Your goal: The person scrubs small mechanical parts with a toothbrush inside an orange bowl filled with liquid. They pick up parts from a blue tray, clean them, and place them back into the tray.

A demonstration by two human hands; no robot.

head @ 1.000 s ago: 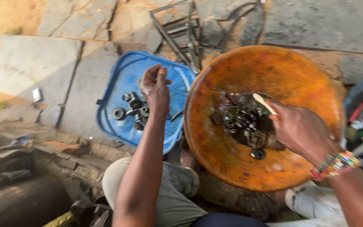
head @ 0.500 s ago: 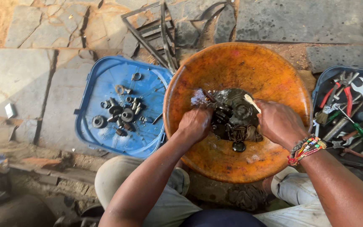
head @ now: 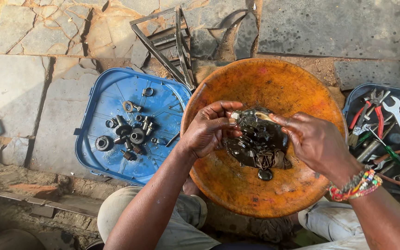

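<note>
Head view: your left hand (head: 207, 132) has come back from the blue lid (head: 112, 99) to the orange basin (head: 274, 78), fingers pinching a small metal part above the oily parts pile (head: 255, 143). Your right hand (head: 318, 143) stays curled over that pile, so picking continues.

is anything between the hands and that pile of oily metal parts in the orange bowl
Nothing visible does. The left hand and the right hand are already on the pile of oily metal parts in the orange bowl, fingers touching it from either side. The blue lid with its cleaned parts lies apart, to the left.
</note>
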